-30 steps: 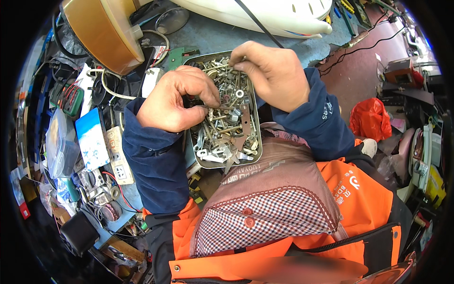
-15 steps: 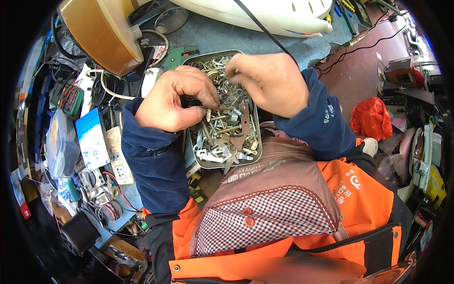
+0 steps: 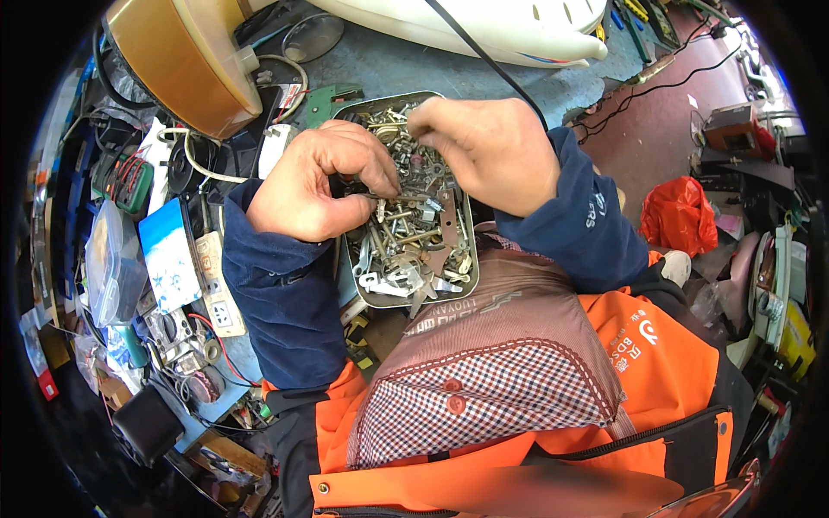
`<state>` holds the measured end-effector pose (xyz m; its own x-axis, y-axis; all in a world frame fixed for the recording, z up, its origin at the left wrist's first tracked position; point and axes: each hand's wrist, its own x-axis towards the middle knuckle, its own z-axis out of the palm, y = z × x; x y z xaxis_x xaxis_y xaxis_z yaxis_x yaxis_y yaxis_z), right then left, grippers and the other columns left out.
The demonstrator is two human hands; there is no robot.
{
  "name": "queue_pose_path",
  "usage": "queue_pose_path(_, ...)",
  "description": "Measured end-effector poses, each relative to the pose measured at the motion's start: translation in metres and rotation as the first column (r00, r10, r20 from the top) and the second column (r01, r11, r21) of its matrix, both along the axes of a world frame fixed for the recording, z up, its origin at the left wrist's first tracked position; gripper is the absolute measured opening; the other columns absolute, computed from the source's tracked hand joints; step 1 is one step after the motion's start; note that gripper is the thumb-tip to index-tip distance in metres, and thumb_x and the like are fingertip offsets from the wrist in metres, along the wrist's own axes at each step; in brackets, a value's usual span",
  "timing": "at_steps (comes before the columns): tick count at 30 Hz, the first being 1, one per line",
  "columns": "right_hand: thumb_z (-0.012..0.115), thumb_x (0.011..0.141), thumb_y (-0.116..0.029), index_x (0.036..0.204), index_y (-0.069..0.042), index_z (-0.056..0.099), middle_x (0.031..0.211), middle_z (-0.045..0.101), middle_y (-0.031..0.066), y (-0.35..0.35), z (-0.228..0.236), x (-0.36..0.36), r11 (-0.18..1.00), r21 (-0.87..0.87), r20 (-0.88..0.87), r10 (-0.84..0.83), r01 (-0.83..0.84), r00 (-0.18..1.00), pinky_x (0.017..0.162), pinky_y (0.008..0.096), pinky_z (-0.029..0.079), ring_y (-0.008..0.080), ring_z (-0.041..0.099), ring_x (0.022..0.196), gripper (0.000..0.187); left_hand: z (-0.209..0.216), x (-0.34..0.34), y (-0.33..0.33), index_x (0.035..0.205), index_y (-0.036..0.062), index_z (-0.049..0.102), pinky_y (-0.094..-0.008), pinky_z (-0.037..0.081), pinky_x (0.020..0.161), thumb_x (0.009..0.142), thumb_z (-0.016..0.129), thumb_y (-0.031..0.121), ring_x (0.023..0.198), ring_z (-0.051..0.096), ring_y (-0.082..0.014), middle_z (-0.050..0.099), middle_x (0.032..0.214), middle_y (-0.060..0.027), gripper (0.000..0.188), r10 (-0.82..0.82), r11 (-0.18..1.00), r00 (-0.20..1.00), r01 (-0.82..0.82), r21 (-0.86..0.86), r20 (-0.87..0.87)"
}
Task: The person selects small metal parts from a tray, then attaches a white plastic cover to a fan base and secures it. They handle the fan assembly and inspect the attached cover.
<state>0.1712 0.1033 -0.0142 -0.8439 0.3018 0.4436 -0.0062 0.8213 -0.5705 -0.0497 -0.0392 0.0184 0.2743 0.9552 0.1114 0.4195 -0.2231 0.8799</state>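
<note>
A rectangular metal tin [image 3: 386, 301] with rounded corners holds a heap of loose screws and small metal parts [image 3: 416, 235]. Over its left side, my left hand [image 3: 321, 180] is closed, thumb and forefinger pinched at the heap; a thin dark metal piece shows at the fingertips, but I cannot tell whether it is gripped. My right hand [image 3: 499, 154] bends over the tin's far right corner with its fingers curled together. Whatever lies between those fingertips is hidden. A brown metal strip with holes [image 3: 448, 220] rests on the heap near the right wall.
Behind the tin are a green board [image 3: 326, 100], a yellow-brown appliance part [image 3: 186, 65] and a white plastic shell [image 3: 509, 30]. A black cable [image 3: 494, 59] crosses above my right hand. To the left stand a power strip [image 3: 219, 281] and a clear plastic box [image 3: 112, 259].
My right hand has shifted slightly left, its fingertips still over the tin's far part. My left hand and the tin stay put.
</note>
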Motion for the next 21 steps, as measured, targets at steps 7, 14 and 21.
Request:
queue_pose_path(7,0.071,0.095,-0.005,0.113,-0.005,0.072,0.093,0.078,0.016,0.007,-0.001,0.0,0.943,-0.332,-0.176,-0.073,0.011,0.982,0.073,0.0407,0.061,0.0354,0.078,0.086,0.017,0.0,0.002,0.0,0.083,0.0017,0.078,-0.0422,0.056,0.09,0.066,0.067,0.0,0.093,0.075,-0.031,0.079,0.092,-0.0129,0.02,0.013,1.0,1.0,-0.013,0.015,-0.007)
queue_pose_path(14,0.074,0.093,-0.001,0.111,-0.006,0.073,0.09,0.076,0.016,-0.004,0.005,0.004,0.988,-0.119,-0.002,0.099,-0.099,0.995,0.068,0.04,0.06,0.0354,0.076,0.08,0.019,0.002,0.0,0.0,0.083,0.0018,0.078,-0.0417,0.056,0.09,0.065,0.067,-0.001,0.093,0.075,-0.0312,0.079,0.092,-0.0131,0.021,0.001,1.0,1.0,-0.001,0.002,-0.009)
queue_pose_path(21,0.072,0.096,0.001,0.118,-0.002,0.074,0.095,0.079,0.016,0.002,0.001,0.003,0.99,-0.111,-0.176,-0.108,0.089,0.978,0.073,0.0327,0.061,0.0234,0.08,0.085,0.022,0.002,-0.001,0.0,0.083,0.0018,0.078,-0.0416,0.056,0.089,0.065,0.067,0.0,0.093,0.075,-0.0312,0.08,0.093,-0.0136,0.022,-0.002,1.0,1.0,0.002,0.005,0.003)
